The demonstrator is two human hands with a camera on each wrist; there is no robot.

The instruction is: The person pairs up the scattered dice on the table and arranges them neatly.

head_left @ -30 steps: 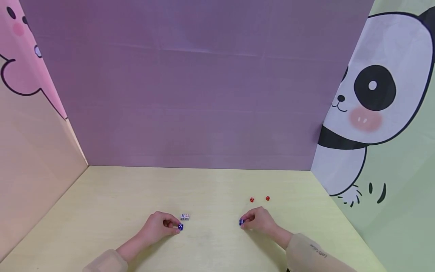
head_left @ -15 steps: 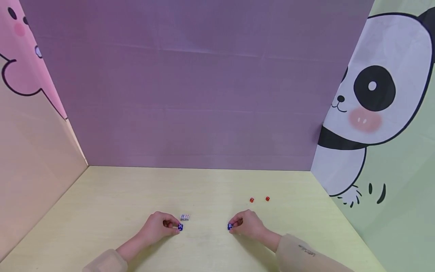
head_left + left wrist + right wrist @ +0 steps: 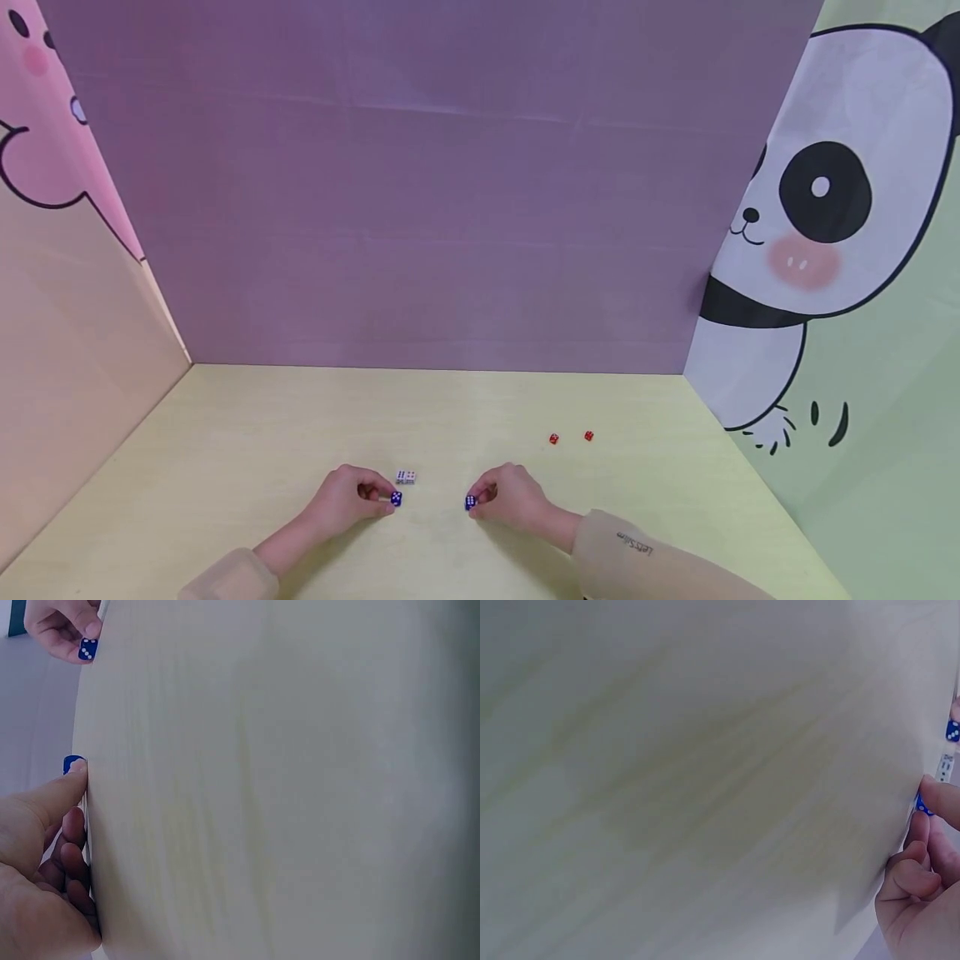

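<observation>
The left hand's [image 3: 345, 498] grip is pinched on the left blue die [image 3: 396, 498], just nearside of the white dice [image 3: 406, 477] on the worktop [image 3: 300, 417]; the right hand's [image 3: 512, 497] grip is clamped on the right blue die [image 3: 470, 502], apart from it. Both look light, hard and sturdy, probably smooth enough to slip or twist; opposite side faces seem the surest hold.

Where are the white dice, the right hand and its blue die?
White dice [image 3: 406, 476]: head view, on top, where they meet.
Right hand [image 3: 513, 498]: head view, back of the hand.
Blue die [image 3: 470, 502]: head view, face toward the camera.
</observation>
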